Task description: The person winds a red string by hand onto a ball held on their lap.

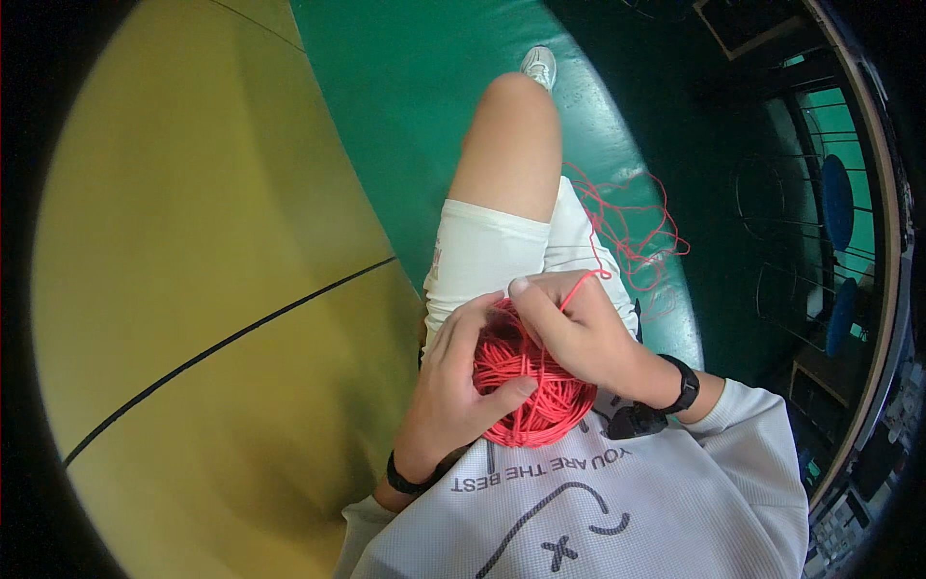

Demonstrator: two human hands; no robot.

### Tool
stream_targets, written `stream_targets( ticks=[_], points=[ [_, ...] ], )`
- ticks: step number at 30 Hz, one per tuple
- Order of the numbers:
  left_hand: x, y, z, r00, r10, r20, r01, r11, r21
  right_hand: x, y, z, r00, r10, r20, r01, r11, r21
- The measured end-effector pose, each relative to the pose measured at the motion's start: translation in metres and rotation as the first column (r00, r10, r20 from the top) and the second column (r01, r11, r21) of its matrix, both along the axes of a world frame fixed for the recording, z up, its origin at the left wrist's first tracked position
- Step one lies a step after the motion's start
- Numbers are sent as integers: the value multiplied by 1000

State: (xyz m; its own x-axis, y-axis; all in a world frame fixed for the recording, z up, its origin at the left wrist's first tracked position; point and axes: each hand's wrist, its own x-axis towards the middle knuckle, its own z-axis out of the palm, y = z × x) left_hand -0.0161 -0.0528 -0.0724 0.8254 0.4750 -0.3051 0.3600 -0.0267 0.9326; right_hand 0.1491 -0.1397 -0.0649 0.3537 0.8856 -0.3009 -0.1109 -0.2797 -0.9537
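A ball of red cord (526, 391) rests in my lap against my shirt. My left hand (453, 372) wraps round its left side, with the thumb laid across the front. At the ball's upper right, my right hand (574, 323) is closed in a pinch on a strand of the red cord, thumb and fingers near the top of the ball. From that hand the strand runs up past a small loop to a loose tangle of red cord (627, 217) on the green floor, right of my bent leg.
A green floor (386, 96) lies ahead and a yellow one (193, 241) at the left, crossed by a black line (231, 338). Dark shelving or a rack with blue round seats or discs (837, 203) stands at the far right. My white shoe (540, 66) is ahead.
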Motion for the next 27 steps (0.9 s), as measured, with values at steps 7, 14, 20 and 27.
stream_targets(
  ticks=[7, 14, 20, 27],
  points=[
    [-1, -12, 5, 987, -143, 73, 87, 857, 507, 15, -1, -33, 990, 133, -55, -134, 991, -5],
    [-5, -11, 8, 959, -239, 150, 122, 831, 542, 7, -24, -86, 914, 270, -303, -282, 959, 5],
    [-6, -9, 10, 973, -180, 147, 82, 859, 506, 15, -15, -44, 956, 227, 185, -253, 959, 127],
    [15, 0, 23, 990, -116, 76, 88, 949, 302, 5, -1, -5, 794, -29, 607, -124, 970, 209]
  ],
)
